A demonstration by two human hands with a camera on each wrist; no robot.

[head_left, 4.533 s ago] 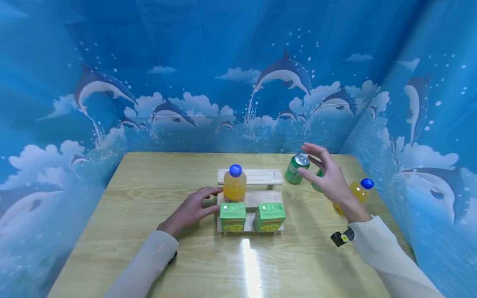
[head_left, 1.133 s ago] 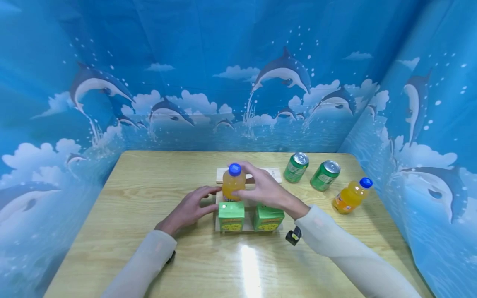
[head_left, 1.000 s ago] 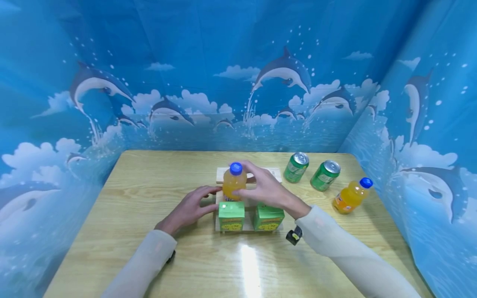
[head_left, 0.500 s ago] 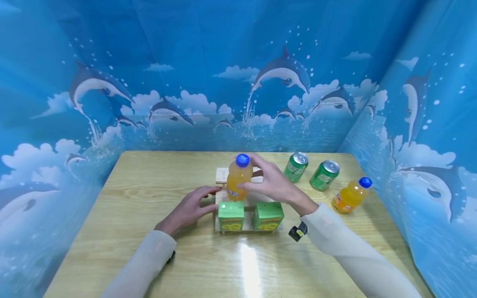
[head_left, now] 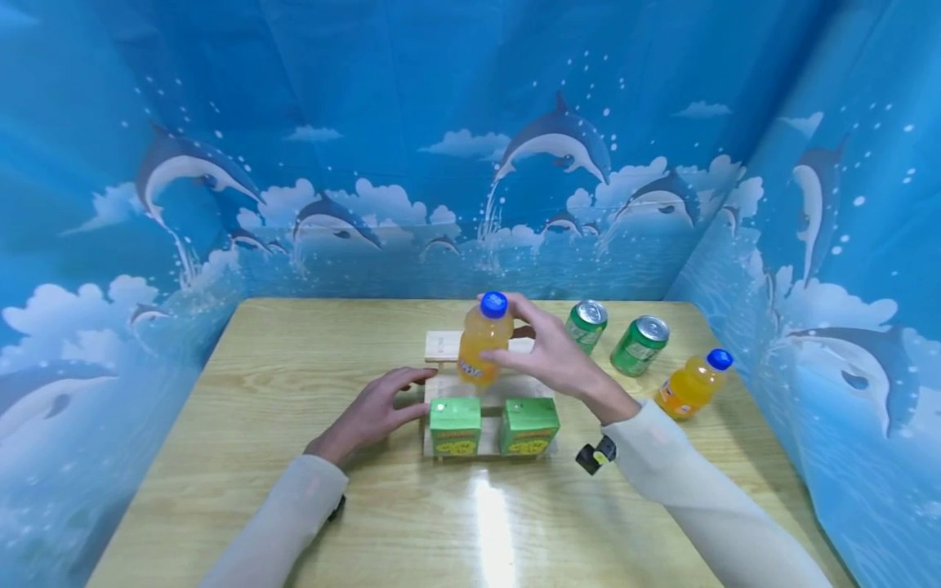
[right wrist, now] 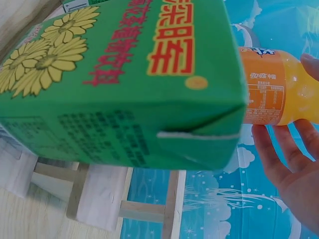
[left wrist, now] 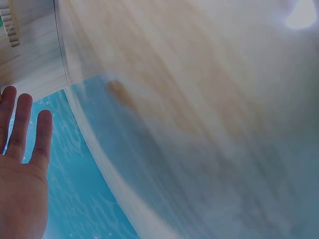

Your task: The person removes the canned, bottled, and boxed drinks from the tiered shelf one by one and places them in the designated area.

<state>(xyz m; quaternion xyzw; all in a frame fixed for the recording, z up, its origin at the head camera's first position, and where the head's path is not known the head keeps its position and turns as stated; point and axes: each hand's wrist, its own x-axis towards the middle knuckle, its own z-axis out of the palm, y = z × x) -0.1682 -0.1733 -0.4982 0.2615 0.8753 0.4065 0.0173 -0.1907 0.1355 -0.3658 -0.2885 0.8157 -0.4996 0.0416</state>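
Note:
My right hand point(head_left: 555, 355) grips a bottle of orange soda point(head_left: 479, 339) with a blue cap, held above the middle tier of a small wooden step rack point(head_left: 441, 349). In the right wrist view, fingers and thumb are on either side of the soda bottle point(right wrist: 264, 87); its base is hidden behind a green drink carton point(right wrist: 119, 89). On the front tier stand two such cartons, the left carton point(head_left: 456, 429) and the right carton point(head_left: 529, 429). My left hand point(head_left: 371, 412) is at the rack's left side, its fingers extended point(left wrist: 45, 134) in the left wrist view; contact is unclear.
Right of the rack, two green soda cans stand on the wooden table point(head_left: 294, 359): a nearer can point(head_left: 639, 347) and a farther can point(head_left: 586, 324), partly covered by my right hand. Another orange soda bottle point(head_left: 694, 388) stands farther right. Blue dolphin-print sheeting point(head_left: 397, 163) encloses the table.
My right hand came from the right, took hold of the soda bottle on the middle tier, then lifted it up and rightward. My left hand has stayed by the rack.

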